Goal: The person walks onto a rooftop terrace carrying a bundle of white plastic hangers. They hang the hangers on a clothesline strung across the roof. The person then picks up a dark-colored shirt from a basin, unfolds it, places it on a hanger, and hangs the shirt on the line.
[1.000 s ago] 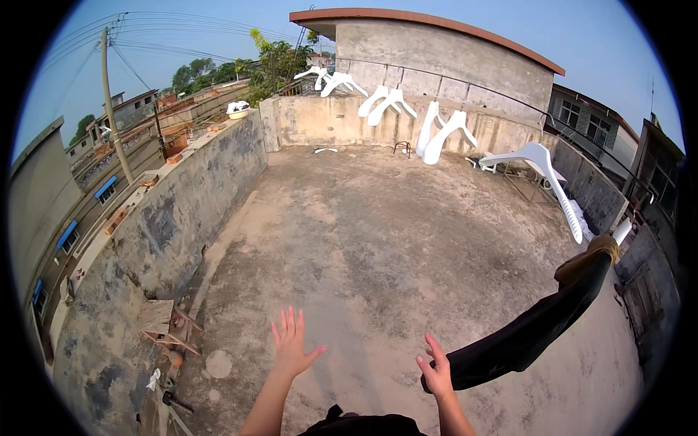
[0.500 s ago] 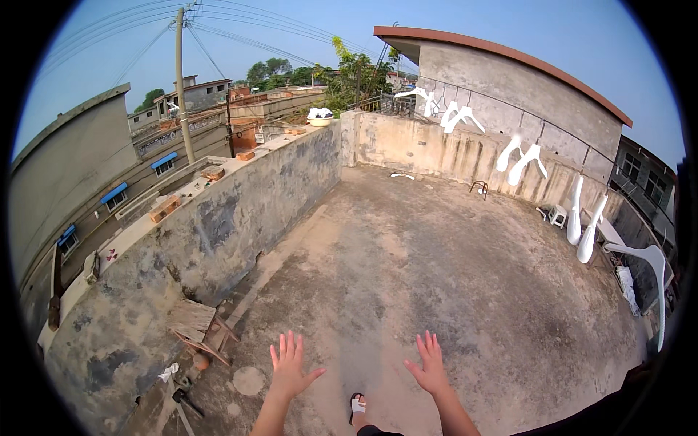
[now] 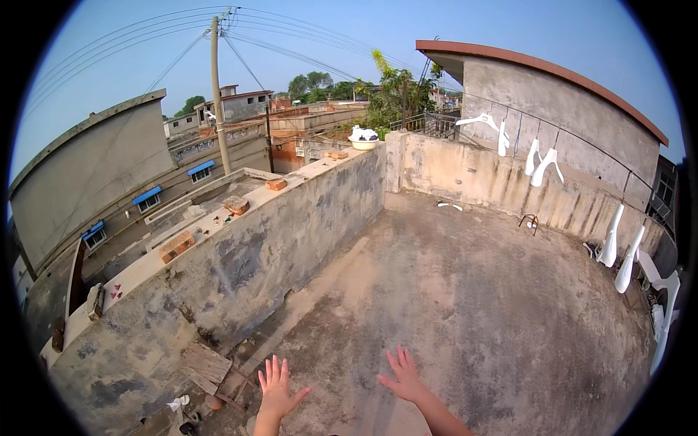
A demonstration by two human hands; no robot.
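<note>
Both my hands are held out over the concrete floor with nothing in them. My left hand (image 3: pixel 278 392) has its fingers spread, palm down, with the low wooden stool (image 3: pixel 207 365) to its left. My right hand (image 3: pixel 404 376) is also open, fingers apart and angled toward the left. Neither hand touches anything. Far off to the right, several white hangers (image 3: pixel 549 169) hang from a line. A white basin (image 3: pixel 365 144) heaped with white and dark cloth sits on the far end of the left wall.
A stained parapet wall (image 3: pixel 240 265) runs along the left, with bricks (image 3: pixel 177 247) on its top. One white hanger (image 3: pixel 450 206) lies on the concrete floor (image 3: pixel 436 291) near the back wall (image 3: pixel 451 171). A small metal frame (image 3: pixel 528 224) stands nearby.
The view has turned left, so the wall, basin and hangers appear farther right. Both hands sit lower in the picture, still open, and the sandalled foot is out of view.
</note>
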